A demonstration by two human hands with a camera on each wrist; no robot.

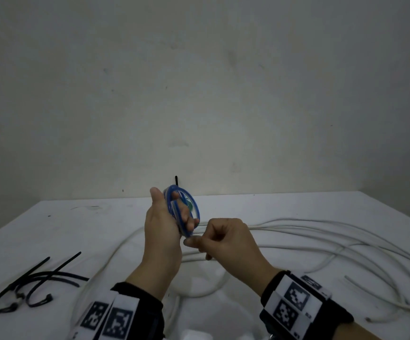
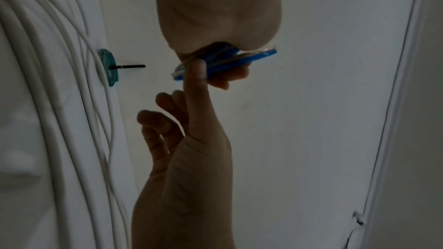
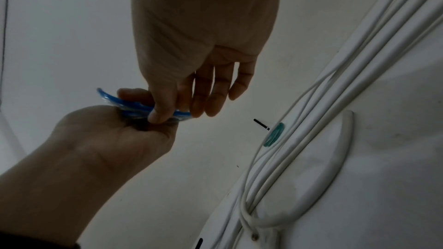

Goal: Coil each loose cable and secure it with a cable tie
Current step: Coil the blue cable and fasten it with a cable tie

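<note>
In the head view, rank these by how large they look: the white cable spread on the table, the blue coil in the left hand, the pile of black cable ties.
1. white cable, sprawling across most of the table.
2. black cable ties, a loose pile at the left.
3. blue coil, gripped by the left hand, partly hidden by fingers.

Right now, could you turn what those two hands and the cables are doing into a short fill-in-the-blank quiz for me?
1. The coil held in the left hand is ____ in colour.
2. The loose cable spread over the table is ____.
3. The spare cable ties lie on the table to the person's ____.
4. The right hand pinches at the ____ edge of the coil.

Missing words: blue; white; left; lower
</note>
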